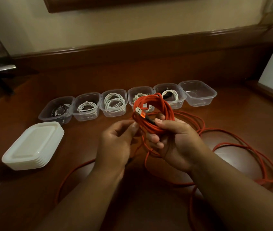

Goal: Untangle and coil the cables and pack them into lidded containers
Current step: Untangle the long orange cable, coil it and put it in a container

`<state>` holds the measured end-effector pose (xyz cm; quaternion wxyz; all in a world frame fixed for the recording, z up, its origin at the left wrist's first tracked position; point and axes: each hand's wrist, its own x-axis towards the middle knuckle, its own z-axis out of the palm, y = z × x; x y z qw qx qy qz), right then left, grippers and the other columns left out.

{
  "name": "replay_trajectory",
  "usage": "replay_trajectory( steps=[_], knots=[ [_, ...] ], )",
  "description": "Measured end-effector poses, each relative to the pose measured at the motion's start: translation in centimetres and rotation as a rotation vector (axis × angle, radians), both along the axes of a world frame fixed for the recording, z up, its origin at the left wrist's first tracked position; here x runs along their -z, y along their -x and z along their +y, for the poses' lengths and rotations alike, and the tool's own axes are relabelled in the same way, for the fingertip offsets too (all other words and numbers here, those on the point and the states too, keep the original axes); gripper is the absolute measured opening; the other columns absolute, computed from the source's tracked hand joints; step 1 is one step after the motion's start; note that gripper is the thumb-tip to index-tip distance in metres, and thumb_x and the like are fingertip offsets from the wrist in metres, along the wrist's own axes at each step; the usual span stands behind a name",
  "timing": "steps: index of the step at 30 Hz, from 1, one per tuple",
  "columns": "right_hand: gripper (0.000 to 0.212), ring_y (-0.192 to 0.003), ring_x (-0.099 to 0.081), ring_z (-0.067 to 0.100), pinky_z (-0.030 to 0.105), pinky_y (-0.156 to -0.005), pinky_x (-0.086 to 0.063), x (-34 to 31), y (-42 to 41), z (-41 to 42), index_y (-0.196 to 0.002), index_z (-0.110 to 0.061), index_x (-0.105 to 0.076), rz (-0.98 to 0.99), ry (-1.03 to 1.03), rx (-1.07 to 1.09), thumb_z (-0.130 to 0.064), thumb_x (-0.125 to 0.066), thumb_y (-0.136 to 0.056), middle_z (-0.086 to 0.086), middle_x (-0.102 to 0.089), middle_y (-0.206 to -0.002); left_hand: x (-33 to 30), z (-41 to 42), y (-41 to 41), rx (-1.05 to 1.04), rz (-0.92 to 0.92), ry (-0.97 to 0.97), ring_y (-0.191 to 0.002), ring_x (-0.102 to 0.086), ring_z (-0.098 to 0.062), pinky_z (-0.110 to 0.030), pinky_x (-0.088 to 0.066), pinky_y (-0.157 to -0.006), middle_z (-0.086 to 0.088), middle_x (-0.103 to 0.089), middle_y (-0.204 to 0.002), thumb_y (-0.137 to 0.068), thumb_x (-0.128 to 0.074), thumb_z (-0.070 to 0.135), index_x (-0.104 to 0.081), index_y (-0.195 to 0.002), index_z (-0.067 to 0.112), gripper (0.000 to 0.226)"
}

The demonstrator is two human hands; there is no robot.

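- My right hand (180,140) grips the red cable (154,112) where it is wound into a coil, thumb pressed on top near the black strain relief, fingers curled under the loops.
- The cable's USB plug (138,111) sticks out of the coil toward the upper left, metal end showing.
- My left hand (115,144) sits just beside the coil, fingertips pinching a strand at its left edge.
- The rest of the red cable lies loose on the wooden surface (82,135), in wide loops to my right and a long arc running left under my forearms.
- Beyond the coil I see a row of six clear containers (112,104), all without lids. The first five from the left hold coiled cables, mostly white; the rightmost container (198,93) has no cable in it.
- A stack of white lids (34,145) rests on the surface to my left, near the leftmost container.
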<state>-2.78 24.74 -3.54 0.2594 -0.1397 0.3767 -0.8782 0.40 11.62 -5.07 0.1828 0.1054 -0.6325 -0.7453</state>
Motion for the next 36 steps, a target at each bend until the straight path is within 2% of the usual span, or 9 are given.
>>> replay_trajectory(
  steps=[3, 5, 7, 13, 17, 22, 27, 31, 36],
  knots=[
    [0.022, -0.051, -0.049, 0.016, 0.022, -0.045, -0.037, 0.3, 0.0, -0.5, -0.065, -0.014, -0.067, 0.002, -0.022, 0.027, -0.006, -0.052, -0.079, 0.014, -0.058, -0.07, -0.2, 1.1, -0.6, 0.092, -0.004, -0.102, -0.052, -0.065, -0.023, -0.035, -0.058, -0.055, -0.012, -0.066, -0.062, -0.092, -0.057, -0.001, -0.077, -0.072, 0.014, 0.032],
    [0.006, -0.052, -0.053, 0.018, 0.024, -0.044, -0.041, 0.5, -0.1, -0.8, -0.079, -0.009, -0.059, -0.023, -0.036, 0.064, -0.005, -0.055, -0.08, 0.017, -0.058, -0.074, -0.3, 1.4, -0.7, 0.105, -0.026, -0.194, -0.046, -0.058, -0.014, -0.026, -0.052, -0.05, -0.007, -0.061, -0.056, -0.092, -0.056, -0.002, -0.077, -0.069, 0.013, 0.035],
    [0.009, -0.053, -0.055, 0.02, 0.025, -0.045, -0.044, 0.8, -0.1, -1.2, -0.086, -0.009, -0.051, -0.019, -0.1, 0.104, 0.0, -0.053, -0.087, 0.016, -0.06, -0.074, -0.1, 1.5, -0.5, 0.084, -0.055, -0.252, -0.043, -0.053, -0.01, -0.026, -0.049, -0.05, -0.002, -0.057, -0.052, -0.091, -0.059, 0.0, -0.077, -0.067, 0.014, 0.033],
    [0.011, -0.059, -0.061, 0.021, 0.026, -0.048, -0.051, 1.1, -0.1, -1.7, -0.104, -0.004, -0.057, -0.059, -0.192, 0.198, -0.003, -0.049, -0.097, 0.012, -0.068, -0.076, 0.8, 2.0, -1.0, 0.147, -0.005, -0.299, -0.058, -0.06, -0.006, -0.024, -0.049, -0.062, -0.003, -0.07, -0.075, -0.091, -0.05, 0.003, -0.08, -0.087, 0.016, 0.033],
    [0.019, -0.062, -0.062, 0.021, 0.032, -0.051, -0.046, 1.5, -0.2, -1.7, -0.114, -0.007, -0.058, -0.051, -0.372, 0.189, -0.013, -0.052, -0.098, 0.008, -0.067, -0.077, 1.0, 2.3, -1.4, 0.204, 0.014, -0.226, -0.076, -0.068, -0.013, -0.025, -0.049, -0.061, -0.008, -0.074, -0.094, -0.086, -0.06, 0.014, -0.074, -0.105, 0.014, 0.023],
    [0.022, -0.06, -0.062, 0.02, 0.028, -0.048, -0.041, 1.5, 0.1, -1.6, -0.111, -0.014, -0.061, -0.088, -0.557, 0.135, -0.03, -0.052, -0.098, 0.008, -0.069, -0.085, 0.1, 1.8, -1.0, 0.066, -0.035, -0.34, -0.07, -0.072, -0.017, -0.028, -0.054, -0.058, -0.007, -0.076, -0.083, -0.093, -0.056, 0.003, -0.069, -0.098, 0.016, 0.019],
    [0.02, -0.059, -0.064, 0.02, 0.026, -0.048, -0.041, 1.2, 0.2, -1.4, -0.096, -0.012, -0.066, -0.047, -0.714, 0.197, -0.03, -0.057, -0.093, 0.007, -0.07, -0.074, -0.2, 1.3, -0.7, 0.064, -0.021, -0.394, -0.063, -0.07, -0.017, -0.028, -0.055, -0.05, -0.007, -0.074, -0.079, -0.093, -0.054, -0.001, -0.062, -0.105, 0.015, 0.021],
    [0.02, -0.058, -0.063, 0.022, 0.029, -0.05, -0.046, 0.9, 0.3, -1.1, -0.099, -0.011, -0.066, 0.012, -0.712, 0.223, -0.028, -0.057, -0.093, 0.009, -0.069, -0.071, 0.3, 0.6, -0.5, 0.154, -0.066, -0.366, -0.075, -0.071, -0.022, -0.042, -0.057, -0.072, -0.009, -0.075, -0.089, -0.09, -0.058, 0.003, -0.058, -0.114, 0.018, 0.029],
    [0.015, -0.056, -0.065, 0.024, 0.025, -0.045, -0.049, 0.8, 0.1, -1.2, -0.108, -0.009, -0.06, -0.114, -0.52, 0.071, -0.017, -0.052, -0.098, 0.013, -0.07, -0.075, 0.2, -0.4, -0.2, 0.281, -0.079, -0.501, -0.072, -0.069, -0.018, -0.027, -0.053, -0.054, -0.007, -0.071, -0.092, -0.076, -0.06, 0.008, -0.056, -0.123, 0.016, 0.048]
  ],
)
